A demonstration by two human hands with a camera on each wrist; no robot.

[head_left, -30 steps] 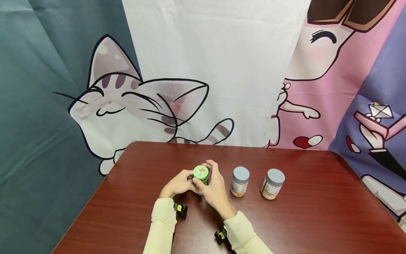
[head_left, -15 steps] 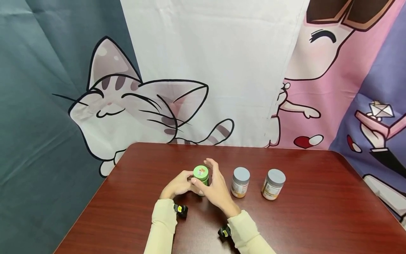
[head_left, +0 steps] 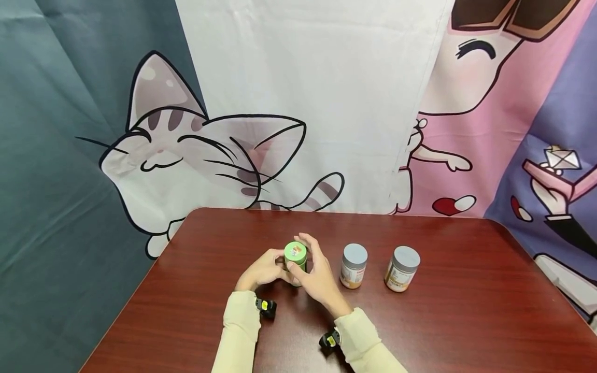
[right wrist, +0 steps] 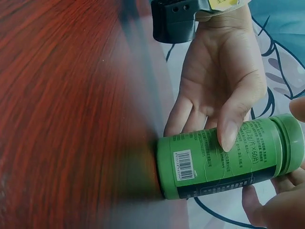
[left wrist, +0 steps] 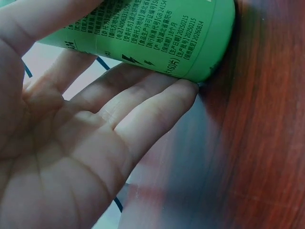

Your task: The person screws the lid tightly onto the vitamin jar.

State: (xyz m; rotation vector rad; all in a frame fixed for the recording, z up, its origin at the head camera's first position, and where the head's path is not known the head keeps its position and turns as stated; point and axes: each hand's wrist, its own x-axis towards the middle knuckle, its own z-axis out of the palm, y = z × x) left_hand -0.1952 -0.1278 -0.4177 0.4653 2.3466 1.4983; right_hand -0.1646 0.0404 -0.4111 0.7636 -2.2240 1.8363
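Upright on the table is a green bottle (head_left: pixel 296 259) with a green screw lid (head_left: pixel 295 252). Its printed label and barcode show in the right wrist view. My left hand (head_left: pixel 265 269) grips the bottle's body from the left, the thumb (right wrist: pixel 230 133) lying across the label. From the right, my right hand (head_left: pixel 321 277) holds the lid end between thumb and fingers. Part of that hand lies outside the right wrist view. In the left wrist view, the left fingers (left wrist: pixel 152 112) lie along the label of the bottle (left wrist: pixel 157 38), close to its base.
Two jars with grey lids stand to the right of my hands, a nearer jar (head_left: pixel 353 267) and a farther jar (head_left: pixel 402 269). The reddish-brown table (head_left: pixel 466 311) ends at a printed cloth (head_left: pixel 312 103) with a cartoon cat on it.
The right thumb swings left about half a second ago, then moves back right against the lid end of the bottle. My left hand and both jars keep their places.
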